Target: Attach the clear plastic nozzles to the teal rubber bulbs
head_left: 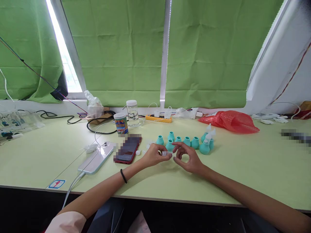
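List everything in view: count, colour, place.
Blinds: three, green, across the top
Table: one, pale green, below
Red bag: one, red, back right
Power strip: one, orange, back centre
Jar: one, clear, back centre-left
Tub: one, multicoloured, beside the jar
Clear bags: at least two, clear, back
Cables: several, black and white, back left
Pale phone: one, whitish, left
Red-cased phone: one, red, right of the pale phone
Bulbs: about nine, teal, centre
Label: one, white and blue, front left
Clear piece: one, clear, centre
Bracelet: one, black, left wrist
Left grip: one, bare, pinching the clear piece
Right grip: one, bare, beside it
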